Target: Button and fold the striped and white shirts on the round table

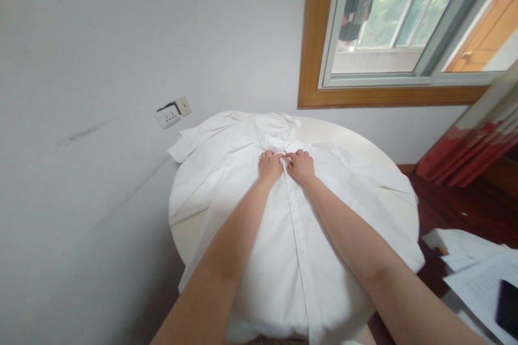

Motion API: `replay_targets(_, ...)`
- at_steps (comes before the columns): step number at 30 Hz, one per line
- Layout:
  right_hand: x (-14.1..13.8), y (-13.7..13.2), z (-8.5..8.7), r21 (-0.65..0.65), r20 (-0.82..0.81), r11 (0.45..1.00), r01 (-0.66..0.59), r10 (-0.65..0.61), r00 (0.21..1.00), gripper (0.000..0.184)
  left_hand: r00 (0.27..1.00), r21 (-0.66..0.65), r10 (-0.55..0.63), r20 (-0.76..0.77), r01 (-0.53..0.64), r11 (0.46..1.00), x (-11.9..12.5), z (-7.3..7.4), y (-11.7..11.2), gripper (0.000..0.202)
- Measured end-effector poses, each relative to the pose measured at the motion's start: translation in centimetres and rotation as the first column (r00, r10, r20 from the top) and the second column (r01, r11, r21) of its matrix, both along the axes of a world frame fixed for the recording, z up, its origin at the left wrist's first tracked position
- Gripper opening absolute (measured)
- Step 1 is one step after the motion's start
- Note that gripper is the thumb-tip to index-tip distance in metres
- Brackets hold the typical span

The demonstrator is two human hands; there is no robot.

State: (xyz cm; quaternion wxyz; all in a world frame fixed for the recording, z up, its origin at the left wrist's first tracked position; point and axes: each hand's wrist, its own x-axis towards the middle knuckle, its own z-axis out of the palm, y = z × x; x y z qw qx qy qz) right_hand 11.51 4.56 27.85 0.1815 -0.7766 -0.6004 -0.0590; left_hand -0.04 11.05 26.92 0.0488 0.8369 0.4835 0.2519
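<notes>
A white button-up shirt (243, 183) lies spread face up over a small round white table (324, 132), its collar toward the wall. My left hand (270, 166) and my right hand (301, 165) sit side by side on the shirt's front placket, just below the collar. Both hands have their fingers curled in, pinching the fabric edges at the placket (297, 226). The fingertips meet at the centre line. Whatever small part they grip there is hidden under the fingers.
A grey wall with a socket plate (172, 113) rises behind the table. A wood-framed window (388, 64) is at the upper right. Red cloth (465, 159) hangs at the right over a dark wooden floor. Papers and a dark object (508, 307) lie at the lower right.
</notes>
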Motion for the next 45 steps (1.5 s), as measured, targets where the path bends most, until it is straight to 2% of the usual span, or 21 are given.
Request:
replay_targets(8, 0.0, -0.2, 0.1, -0.024, 0.039, 0.998, -0.052, 0.053, 0.998, 0.037, 0.999, -0.012, -0.025, -0.046, 0.025, 1.0, -0.3, -0.2, 0.9, 0.038)
replay_targets(16, 0.3, -0.5, 0.5, -0.033, -0.006, 0.999, -0.009, 0.008, 1.0, 0.039, 0.999, 0.007, -0.02, -0.033, 0.02, 1.0, -0.4, -0.3, 0.6, 0.039)
replay_targets(19, 0.3, -0.5, 0.4, -0.017, -0.001, 1.0, 0.002, -0.002, 1.0, 0.041, 0.999, 0.01, -0.018, -0.028, 0.018, 1.0, -0.4, -0.4, 0.7, 0.039)
replay_targets(24, 0.6, -0.1, 0.1, 0.007, -0.022, 0.999, -0.054, 0.054, 0.998, 0.038, 0.999, 0.014, -0.026, -0.03, 0.027, 1.0, -0.4, -0.6, 0.9, 0.039)
replay_targets(31, 0.2, -0.2, -0.3, 0.042, 0.008, 0.999, -0.021, 0.02, 1.0, 0.038, 0.998, 0.007, -0.045, -0.044, 0.046, 0.999, -0.7, -0.4, 0.7, 0.039)
replay_targets(35, -0.4, -1.1, -0.9, 0.024, 0.087, 0.994, -0.111, 0.109, 0.99, 0.046, 0.996, 0.0, -0.06, -0.063, 0.06, 0.998, -0.9, -0.4, 0.7, 0.037)
replay_targets(39, -0.6, -2.7, -1.7, -0.077, 0.144, 0.979, -0.187, 0.197, 0.97, 0.056, 0.994, -0.005, -0.074, -0.082, 0.074, 0.997, -1.0, -0.5, 0.9, 0.038)
replay_targets(42, -0.8, -4.4, -1.8, -0.14, 0.142, 0.969, -0.203, 0.222, 0.965, 0.067, 0.993, 0.001, -0.082, -0.079, 0.082, 0.997, -1.2, -0.6, 1.0, 0.04)
replay_targets(45, -1.5, -6.4, -1.6, -0.146, 0.135, 0.971, -0.191, 0.21, 0.968, 0.07, 0.993, 0.012, -0.087, -0.081, 0.088, 0.996, -1.4, -0.6, 0.8, 0.042)
